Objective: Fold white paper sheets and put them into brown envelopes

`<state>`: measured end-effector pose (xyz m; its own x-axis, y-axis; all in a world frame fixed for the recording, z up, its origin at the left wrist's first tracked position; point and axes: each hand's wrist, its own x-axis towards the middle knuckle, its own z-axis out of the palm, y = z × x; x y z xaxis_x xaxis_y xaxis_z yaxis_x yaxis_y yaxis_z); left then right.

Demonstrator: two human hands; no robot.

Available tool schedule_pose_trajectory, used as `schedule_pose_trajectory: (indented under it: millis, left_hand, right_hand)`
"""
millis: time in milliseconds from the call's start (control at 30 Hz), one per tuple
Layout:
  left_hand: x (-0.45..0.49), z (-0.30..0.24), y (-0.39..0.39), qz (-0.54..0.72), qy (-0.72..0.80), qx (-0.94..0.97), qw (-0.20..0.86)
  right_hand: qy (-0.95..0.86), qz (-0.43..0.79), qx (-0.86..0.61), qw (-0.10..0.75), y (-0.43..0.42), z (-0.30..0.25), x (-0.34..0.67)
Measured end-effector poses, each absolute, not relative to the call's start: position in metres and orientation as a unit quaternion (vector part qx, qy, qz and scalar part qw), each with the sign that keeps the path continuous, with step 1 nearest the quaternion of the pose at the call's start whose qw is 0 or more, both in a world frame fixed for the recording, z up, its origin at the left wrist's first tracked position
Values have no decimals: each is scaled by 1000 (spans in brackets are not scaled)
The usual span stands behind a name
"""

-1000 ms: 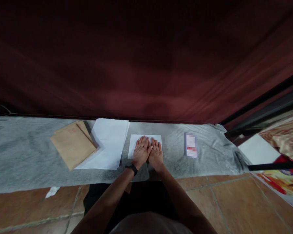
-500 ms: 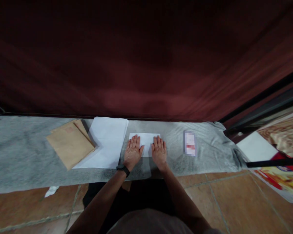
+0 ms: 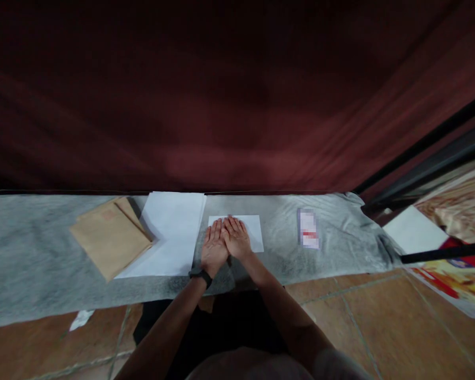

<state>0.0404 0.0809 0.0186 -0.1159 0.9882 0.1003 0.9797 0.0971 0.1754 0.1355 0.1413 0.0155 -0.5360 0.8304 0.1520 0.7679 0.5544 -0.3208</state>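
A folded white sheet of paper (image 3: 255, 232) lies on the grey cloth, its long side running left to right. My left hand (image 3: 214, 247) rests flat on its left part, fingers stretched out and pointing away from me. Beside it, my right hand (image 3: 237, 238) also lies flat on the paper, its edge against or slightly over the left hand's thumb, which is hidden. Neither hand grips anything. Just left of my hands is a stack of large white paper sheets (image 3: 174, 227), and brown envelopes (image 3: 111, 237) overlap its left side.
A grey cloth (image 3: 31, 253) covers the long narrow surface. To the right lies a blurred-out pink and white item (image 3: 309, 228). A dark red panel (image 3: 237, 121) stands behind. On the far right are a black bar (image 3: 443, 252) and a colourful printed package (image 3: 459, 279).
My right hand has slid left across the folded paper, from its right end to beside my left hand. The left hand has stayed in place.
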Motion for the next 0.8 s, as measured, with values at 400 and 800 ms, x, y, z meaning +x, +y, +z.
schedule_pose_trajectory:
  millis: [400,800]
  left_hand:
    - [42,17,84,134,745,653,20]
    - [43,18,85,139,743,655,16]
  right_hand:
    - [-829,25,-536,161,164,3,210]
    - [-788,-2,-590,178,153,10,233]
